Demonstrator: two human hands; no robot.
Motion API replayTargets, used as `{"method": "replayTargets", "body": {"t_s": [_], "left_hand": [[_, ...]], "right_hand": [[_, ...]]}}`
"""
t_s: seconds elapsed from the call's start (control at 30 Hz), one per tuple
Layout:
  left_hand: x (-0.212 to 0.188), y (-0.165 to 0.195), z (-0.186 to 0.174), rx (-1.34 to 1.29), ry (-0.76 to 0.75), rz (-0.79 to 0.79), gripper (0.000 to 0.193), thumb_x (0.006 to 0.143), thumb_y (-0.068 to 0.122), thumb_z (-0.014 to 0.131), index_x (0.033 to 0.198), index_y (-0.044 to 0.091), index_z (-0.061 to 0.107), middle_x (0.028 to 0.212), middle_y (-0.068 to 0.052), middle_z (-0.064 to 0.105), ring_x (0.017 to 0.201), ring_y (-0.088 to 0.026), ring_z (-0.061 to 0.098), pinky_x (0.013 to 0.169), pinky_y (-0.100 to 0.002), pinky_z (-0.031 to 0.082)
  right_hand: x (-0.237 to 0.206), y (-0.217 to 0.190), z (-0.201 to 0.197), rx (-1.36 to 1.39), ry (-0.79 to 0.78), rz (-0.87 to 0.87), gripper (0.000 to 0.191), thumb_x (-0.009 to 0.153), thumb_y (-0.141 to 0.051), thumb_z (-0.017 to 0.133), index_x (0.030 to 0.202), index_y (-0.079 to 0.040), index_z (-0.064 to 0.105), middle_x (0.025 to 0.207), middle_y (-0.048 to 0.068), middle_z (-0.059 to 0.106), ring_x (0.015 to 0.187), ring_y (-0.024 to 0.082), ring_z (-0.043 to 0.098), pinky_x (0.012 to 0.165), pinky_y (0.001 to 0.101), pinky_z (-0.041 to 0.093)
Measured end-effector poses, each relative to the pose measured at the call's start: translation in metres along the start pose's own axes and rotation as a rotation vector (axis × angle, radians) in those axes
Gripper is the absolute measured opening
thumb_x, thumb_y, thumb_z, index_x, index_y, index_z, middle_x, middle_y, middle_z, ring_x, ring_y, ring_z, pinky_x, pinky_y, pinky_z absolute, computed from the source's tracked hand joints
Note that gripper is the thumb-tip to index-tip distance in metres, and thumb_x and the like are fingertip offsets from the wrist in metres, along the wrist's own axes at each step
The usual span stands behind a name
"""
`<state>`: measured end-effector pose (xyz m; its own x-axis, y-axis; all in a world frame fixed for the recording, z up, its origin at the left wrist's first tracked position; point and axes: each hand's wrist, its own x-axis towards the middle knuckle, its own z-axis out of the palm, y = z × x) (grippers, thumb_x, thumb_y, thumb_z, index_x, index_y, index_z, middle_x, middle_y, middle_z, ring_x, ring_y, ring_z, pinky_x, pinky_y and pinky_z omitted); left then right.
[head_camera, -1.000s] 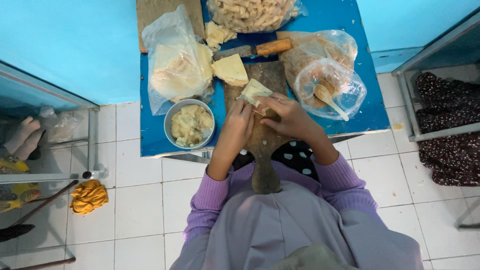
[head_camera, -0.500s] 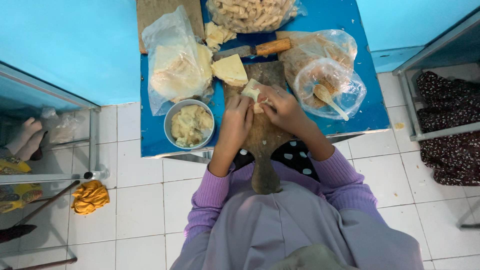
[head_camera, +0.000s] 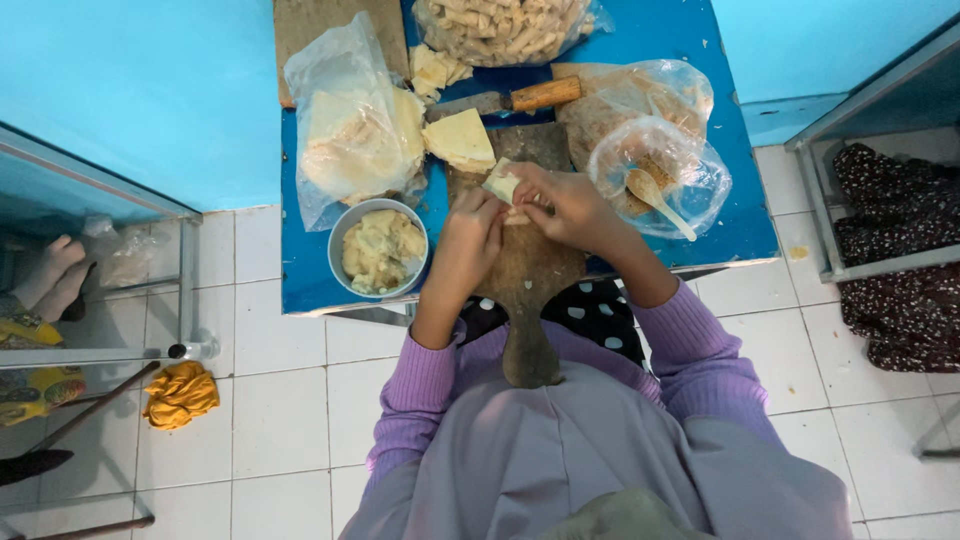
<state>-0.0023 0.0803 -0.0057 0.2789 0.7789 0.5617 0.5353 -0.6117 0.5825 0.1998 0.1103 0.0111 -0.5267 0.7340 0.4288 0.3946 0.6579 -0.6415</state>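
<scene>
Hands meet over the wooden cutting board (head_camera: 525, 270): your left hand (head_camera: 470, 240) and right hand (head_camera: 565, 205) both pinch closed on the pale wrapper piece (head_camera: 500, 183). Keep it pressed low above the board, folding edges evenly, clear of the filling bowl (head_camera: 378, 248).

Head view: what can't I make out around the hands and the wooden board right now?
- Pale wrapper piece: mostly covered by the left hand and right hand; any filling is hidden.
- Wooden board: its top lies under both hands.
- Knife: the blade is partly hidden by the pale stack.
- Bag of rolled pieces: cut off by the top edge.
- Metal bowl: its contents are too small to identify.
</scene>
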Motion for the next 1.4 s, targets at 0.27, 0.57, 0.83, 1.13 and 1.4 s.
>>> {"method": "replayTargets", "body": {"t_s": [0.27, 0.57, 0.83, 1.13, 1.4], "left_hand": [[0.008, 0.004, 0.000, 0.024, 0.050, -0.059, 0.006, 0.086, -0.004, 0.067, 0.093, -0.003, 0.067, 0.098, -0.019, 0.062, 0.096, -0.041, 0.057, 0.083, -0.048, 0.047], [0.006, -0.004, 0.010, 0.045, 0.075, -0.090, 0.012, 0.088, -0.004, 0.066, 0.100, -0.003, 0.067, 0.100, -0.021, 0.061, 0.098, -0.042, 0.056, 0.084, -0.048, 0.047], [0.006, -0.006, 0.009, 0.099, 0.082, -0.084, 0.011, 0.089, 0.000, 0.067, 0.100, -0.003, 0.066, 0.100, -0.020, 0.062, 0.097, -0.041, 0.057, 0.083, -0.048, 0.048], [0.008, 0.000, 0.007, 0.188, 0.072, -0.126, 0.051, 0.090, 0.001, 0.065, 0.137, -0.008, 0.052, 0.121, -0.026, 0.054, 0.107, -0.044, 0.053, 0.093, -0.049, 0.046], [0.011, 0.009, -0.001, 0.161, 0.071, -0.164, 0.061, 0.089, 0.005, 0.069, 0.145, -0.006, 0.045, 0.122, -0.025, 0.054, 0.111, -0.045, 0.054, 0.095, -0.049, 0.046]], "right_hand": [[0.003, -0.003, 0.004, -0.288, 0.061, -0.060, 0.056, 0.087, -0.005, 0.073, 0.140, -0.009, 0.055, 0.099, 0.003, 0.074, 0.097, 0.030, 0.062, 0.084, 0.0424, 0.047], [0.001, -0.003, 0.007, -0.368, 0.075, -0.149, 0.049, 0.090, -0.012, 0.074, 0.136, -0.006, 0.059, 0.100, -0.002, 0.069, 0.099, 0.024, 0.059, 0.092, 0.0439, 0.039], [0.000, 0.003, 0.017, -0.502, 0.244, -0.256, 0.036, 0.095, -0.007, 0.073, 0.130, -0.009, 0.070, 0.091, 0.004, 0.062, 0.096, 0.025, 0.058, 0.094, 0.0463, 0.042], [0.007, 0.005, 0.026, -0.607, 0.148, -0.157, 0.054, 0.094, -0.006, 0.069, 0.146, -0.009, 0.056, 0.103, 0.003, 0.072, 0.109, 0.025, 0.063, 0.112, 0.0632, 0.033], [0.010, 0.011, 0.025, -0.240, 0.411, -0.085, 0.044, 0.096, -0.001, 0.072, 0.134, -0.017, 0.055, 0.129, 0.016, 0.065, 0.120, 0.033, 0.064, 0.109, 0.0480, 0.047]]}}
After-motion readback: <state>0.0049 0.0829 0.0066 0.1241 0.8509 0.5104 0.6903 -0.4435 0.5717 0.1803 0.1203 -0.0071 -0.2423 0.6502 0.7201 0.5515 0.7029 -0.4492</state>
